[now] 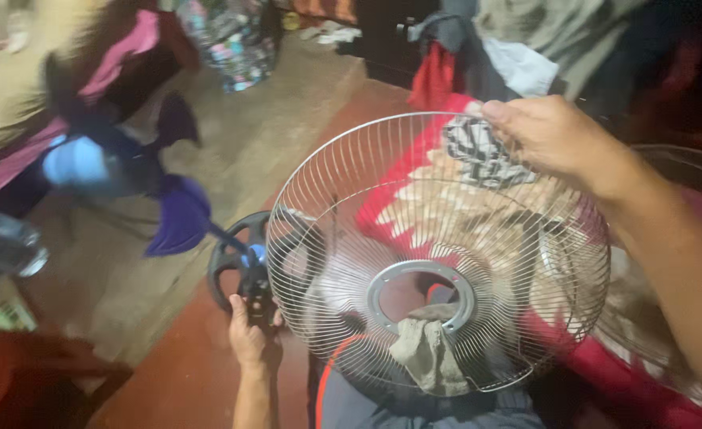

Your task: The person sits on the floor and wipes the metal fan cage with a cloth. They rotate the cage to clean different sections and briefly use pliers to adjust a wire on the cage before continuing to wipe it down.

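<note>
A round silver wire fan guard (351, 199) with a metal centre ring stands upright in front of me. My right hand (553, 135) grips its top rim at the upper right. My left hand (249, 338) holds the guard's lower left edge, close to a black ring-shaped fan part (225, 254). A grey rag (429, 353) hangs through the centre ring. Purple fan blades (177, 218) on a blue motor body (77, 163) lie to the left on the floor.
A red patterned cloth (422, 151) lies behind the guard. Clothes (526, 48) are piled at the back right. A patterned bag (232, 40) stands at the back. A second wire guard (684, 159) shows at the right edge. A transparent round object (1, 246) sits at far left.
</note>
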